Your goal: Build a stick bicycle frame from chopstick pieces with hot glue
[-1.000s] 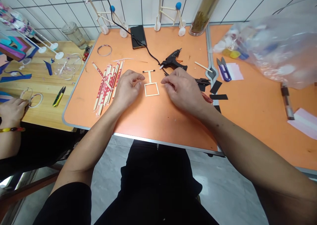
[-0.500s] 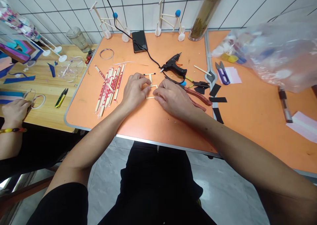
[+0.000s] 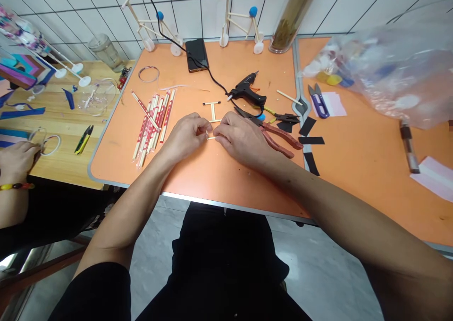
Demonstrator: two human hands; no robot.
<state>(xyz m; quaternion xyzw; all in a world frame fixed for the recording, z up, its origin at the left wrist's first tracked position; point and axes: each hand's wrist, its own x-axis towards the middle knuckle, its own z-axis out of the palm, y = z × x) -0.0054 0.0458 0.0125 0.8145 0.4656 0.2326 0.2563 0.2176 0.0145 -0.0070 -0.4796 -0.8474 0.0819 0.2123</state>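
Note:
A small frame of pale sticks [image 3: 213, 111] lies on the orange table, its top bar tipped in black at both ends. My left hand [image 3: 190, 135] pinches the lower left part of the frame between thumb and index finger. From the right, my right hand [image 3: 238, 135] has its fingers closed on the lower right part of the same frame. The fingers hide the sides of the frame; a short piece of the bottom stick shows between the hands. Red-handled pliers [image 3: 279, 139] lie beside my right hand.
Wrapped sticks [image 3: 154, 123] lie left of my hands. A black glue gun [image 3: 247, 91], phone [image 3: 197, 55], purple snips [image 3: 319, 102] and black strips [image 3: 311, 140] surround the work. Two stick models [image 3: 244, 26] stand by the wall. Another person's hand [image 3: 17, 158] rests at far left.
My left hand has moved down and left along the frame, uncovering its upper bars. My right hand has shifted slightly left. The whole view has shifted slightly.

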